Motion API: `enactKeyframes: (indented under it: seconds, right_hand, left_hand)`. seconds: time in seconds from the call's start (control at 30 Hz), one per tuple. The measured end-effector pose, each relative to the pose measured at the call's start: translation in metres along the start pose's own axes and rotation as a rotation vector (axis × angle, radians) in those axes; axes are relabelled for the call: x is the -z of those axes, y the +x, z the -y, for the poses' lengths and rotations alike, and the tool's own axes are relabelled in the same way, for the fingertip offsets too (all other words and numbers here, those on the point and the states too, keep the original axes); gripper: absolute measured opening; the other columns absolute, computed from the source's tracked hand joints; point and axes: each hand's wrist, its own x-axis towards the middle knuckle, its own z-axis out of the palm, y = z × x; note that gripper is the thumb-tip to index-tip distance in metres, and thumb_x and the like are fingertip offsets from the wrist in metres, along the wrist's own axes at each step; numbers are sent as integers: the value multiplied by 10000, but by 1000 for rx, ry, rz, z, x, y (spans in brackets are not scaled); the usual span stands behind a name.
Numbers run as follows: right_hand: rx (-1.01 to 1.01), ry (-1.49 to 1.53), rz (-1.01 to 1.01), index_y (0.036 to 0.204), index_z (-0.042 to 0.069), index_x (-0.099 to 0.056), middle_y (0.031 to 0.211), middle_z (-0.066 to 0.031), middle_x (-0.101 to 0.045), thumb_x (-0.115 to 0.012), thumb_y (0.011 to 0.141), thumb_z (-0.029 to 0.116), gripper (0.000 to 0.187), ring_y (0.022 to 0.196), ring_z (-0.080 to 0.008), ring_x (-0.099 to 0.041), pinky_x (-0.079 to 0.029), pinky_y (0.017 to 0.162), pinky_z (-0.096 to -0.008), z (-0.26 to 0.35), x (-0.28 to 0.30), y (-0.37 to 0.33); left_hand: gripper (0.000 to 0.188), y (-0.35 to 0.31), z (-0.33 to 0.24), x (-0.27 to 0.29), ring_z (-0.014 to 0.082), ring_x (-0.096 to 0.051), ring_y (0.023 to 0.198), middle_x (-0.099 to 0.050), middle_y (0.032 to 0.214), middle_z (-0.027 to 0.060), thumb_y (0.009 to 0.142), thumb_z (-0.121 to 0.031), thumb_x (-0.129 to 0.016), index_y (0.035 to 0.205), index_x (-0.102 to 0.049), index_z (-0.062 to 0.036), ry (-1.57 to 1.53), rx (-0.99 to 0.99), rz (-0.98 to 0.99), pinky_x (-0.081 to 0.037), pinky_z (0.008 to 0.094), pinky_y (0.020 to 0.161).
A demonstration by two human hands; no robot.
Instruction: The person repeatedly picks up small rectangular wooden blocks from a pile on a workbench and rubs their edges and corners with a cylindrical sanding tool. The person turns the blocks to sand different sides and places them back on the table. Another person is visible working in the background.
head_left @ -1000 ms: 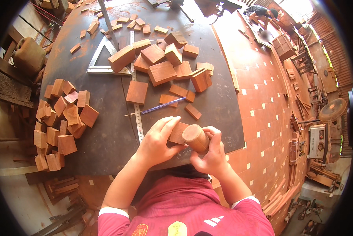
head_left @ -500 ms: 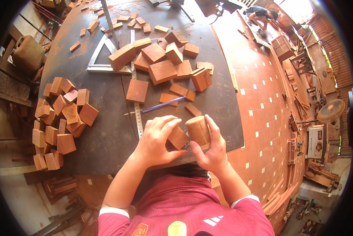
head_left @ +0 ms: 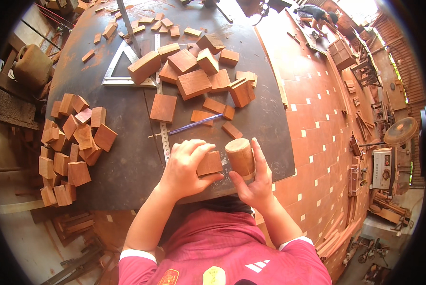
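left hand holds a block, right hand a cylinder.

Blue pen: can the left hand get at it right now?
Probably, though not with a free grip: the blue pen lies uncovered just beyond the left hand, with nothing seen standing between, but that hand holds a wooden block.

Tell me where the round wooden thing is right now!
In the head view, just right of centre, the round wooden cylinder is in the person's right hand, just right of the wooden block in the left hand.
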Motion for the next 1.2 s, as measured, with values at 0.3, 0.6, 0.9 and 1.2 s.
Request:
enactKeyframes:
  seconds: [0.3,0.6,0.9,1.2]
  right_hand:
    - [-1,8,65,1601,-79,-405,1331,-300,-639,-829,860,56,865,1202,-427,-678,-540,1040,-449,7,-3,12]
    - [-3,-26,114,1619,-67,-388,1149,-272,-675,-810,874,62,865,1014,-447,-695,-571,928,-459,18,3,1]
    - [10,-85,115,1601,-89,-408,1145,-282,-671,-811,865,36,848,1006,-438,-701,-573,910,-447,20,2,4]
    - [9,-119,118,1570,-121,-426,1179,-300,-667,-810,868,26,814,1050,-445,-702,-583,925,-461,30,3,-1]
  left_hand:
    - [598,-2,4,-8,315,-678,1031,-724,1112,95,676,-289,-978,1172,-719,-78,-4,-23,-24,-492,433,922]
    - [556,-4,8,-13,321,-678,910,-719,988,106,662,-245,-962,1142,-754,-56,-76,-18,-72,-536,436,831]
    - [560,-4,7,-11,332,-673,890,-716,966,118,663,-207,-935,1164,-748,-42,-49,-34,-30,-534,437,839]
    - [558,-4,9,-11,339,-673,903,-715,992,128,668,-204,-933,1163,-742,-31,-69,-40,-3,-539,448,824]
